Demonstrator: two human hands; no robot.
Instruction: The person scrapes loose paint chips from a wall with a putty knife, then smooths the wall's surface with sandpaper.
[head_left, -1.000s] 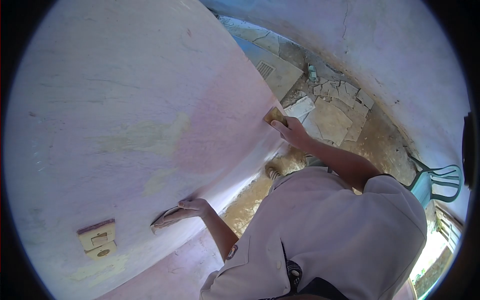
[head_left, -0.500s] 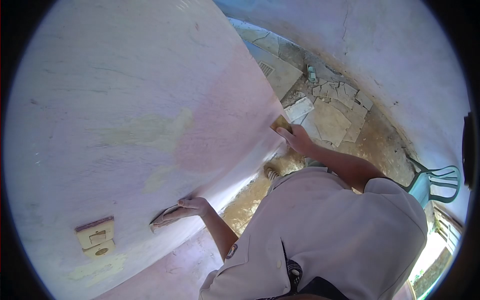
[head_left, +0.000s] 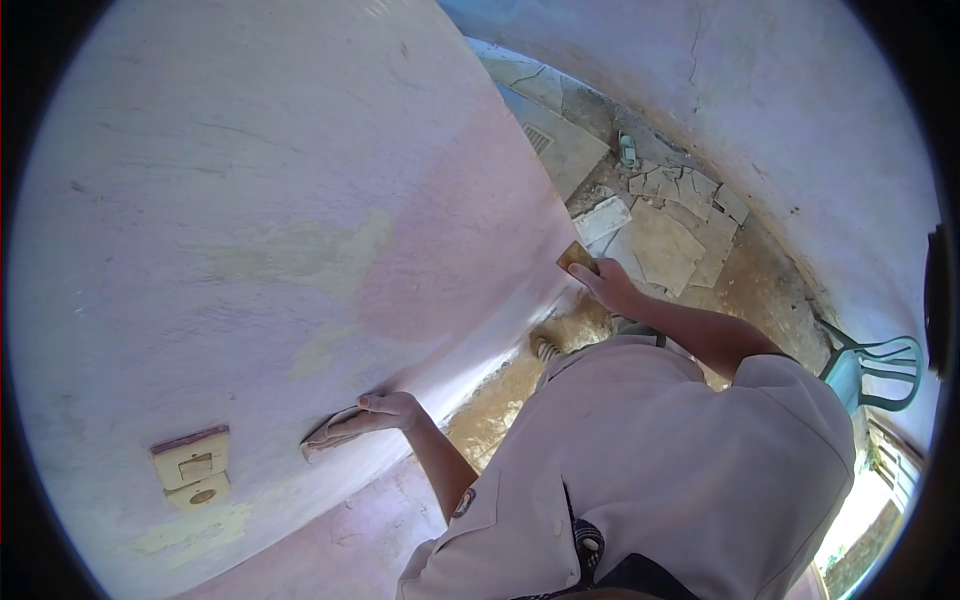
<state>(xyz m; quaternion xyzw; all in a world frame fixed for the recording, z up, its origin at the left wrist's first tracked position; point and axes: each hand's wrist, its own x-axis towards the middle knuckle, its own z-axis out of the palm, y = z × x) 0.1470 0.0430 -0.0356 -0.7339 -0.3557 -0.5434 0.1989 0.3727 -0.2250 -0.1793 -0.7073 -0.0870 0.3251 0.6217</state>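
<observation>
My left hand (head_left: 388,410) lies along the pale pink-lilac wall (head_left: 300,340), fingers together over a thin greyish piece (head_left: 318,437), perhaps a folded sheet, pressed against the surface. A cream switch and socket plate (head_left: 192,468) is set in the wall to the left of this hand. Higher up, my right hand (head_left: 612,284) grips a small flat brownish-yellow block (head_left: 577,258) between thumb and fingers, at the wall's far edge. Whether the block touches the wall cannot be made out.
Broken slabs (head_left: 660,245) and a white block (head_left: 602,219) lie on the dirty floor beyond my right hand. A green plastic chair (head_left: 845,378) stands at the right near another wall (head_left: 800,130). A small green object (head_left: 627,150) lies farther off.
My right hand has moved slightly right and down with the block, which is now tilted differently. My left hand has hardly moved, and the view has shifted a little.
</observation>
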